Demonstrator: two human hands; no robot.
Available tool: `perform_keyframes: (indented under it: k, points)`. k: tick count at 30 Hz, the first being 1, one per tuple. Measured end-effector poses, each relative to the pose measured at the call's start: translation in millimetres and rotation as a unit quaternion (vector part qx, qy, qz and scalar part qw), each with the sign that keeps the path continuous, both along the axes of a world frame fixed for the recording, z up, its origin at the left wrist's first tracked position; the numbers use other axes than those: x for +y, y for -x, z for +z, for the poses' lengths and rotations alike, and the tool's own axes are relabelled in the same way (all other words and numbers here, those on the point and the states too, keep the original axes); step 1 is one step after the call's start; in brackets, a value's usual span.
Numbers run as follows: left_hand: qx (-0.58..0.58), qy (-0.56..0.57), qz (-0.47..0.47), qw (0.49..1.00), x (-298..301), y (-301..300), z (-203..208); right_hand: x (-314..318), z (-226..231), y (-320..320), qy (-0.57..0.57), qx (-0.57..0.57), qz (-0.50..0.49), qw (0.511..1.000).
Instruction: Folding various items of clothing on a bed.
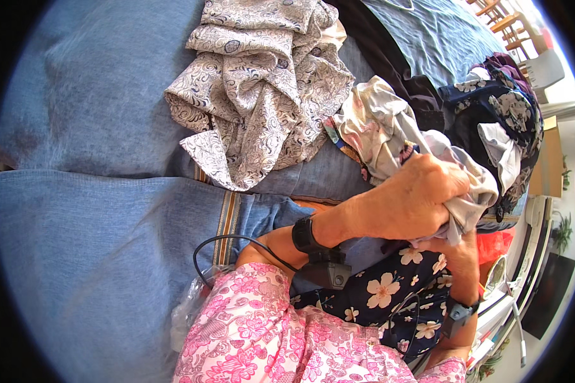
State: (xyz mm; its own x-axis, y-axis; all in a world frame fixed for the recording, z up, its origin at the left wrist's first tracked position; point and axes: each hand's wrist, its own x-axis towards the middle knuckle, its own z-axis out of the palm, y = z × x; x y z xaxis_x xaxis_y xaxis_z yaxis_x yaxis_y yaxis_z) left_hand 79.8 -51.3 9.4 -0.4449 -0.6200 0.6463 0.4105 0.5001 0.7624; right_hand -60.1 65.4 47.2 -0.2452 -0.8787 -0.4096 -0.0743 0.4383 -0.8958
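A crumpled pale grey-cream garment (377, 121), with dark patterned trim along one edge, is bunched up in both my hands. My left hand (421, 198) reaches across to the right, its fingers closed round the cloth. Just below it, my right hand (460, 252) is partly covered by the left hand and the fabric; it grips the lower part of the same garment. Beyond my left forearm a white and grey paisley cloth (255, 96) lies in loose folds. To the right of the garment is a heap with a navy floral piece (517, 108).
A blue denim cover (96, 242) spreads under the clothes. Black cloth (421, 96) lies behind the garment. A clear plastic bag (185, 313) sits by my left sleeve. At the right are a red bag (495, 246) and a cardboard box (549, 159). A black cable loops from my left wrist.
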Motion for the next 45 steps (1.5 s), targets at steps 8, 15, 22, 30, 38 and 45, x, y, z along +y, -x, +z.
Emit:
perform_keyframes:
  k: [8,15,22,30,38,45]
  points:
    - [0.042,-0.05,0.019,0.998,-21,-20,12,-33,-29,24,0.186,-0.171,-0.04,0.967]
    - [-0.267,0.044,0.58,0.768,-51,-44,2,-50,93,182,0.301,-0.061,-0.232,0.923]
    - [-0.492,0.001,0.614,0.617,-78,-73,-21,-21,101,343,0.125,0.16,-0.055,0.978]
    - [-0.421,-0.012,0.594,0.686,-75,-73,-16,-12,31,150,0.182,0.291,-0.195,0.919]
    - [-0.168,-0.002,0.423,0.891,-24,-44,21,-39,-7,4,0.158,0.144,0.073,0.974]
    - [0.018,0.021,0.12,0.992,15,-34,37,-68,-23,-18,0.213,0.097,0.096,0.968]
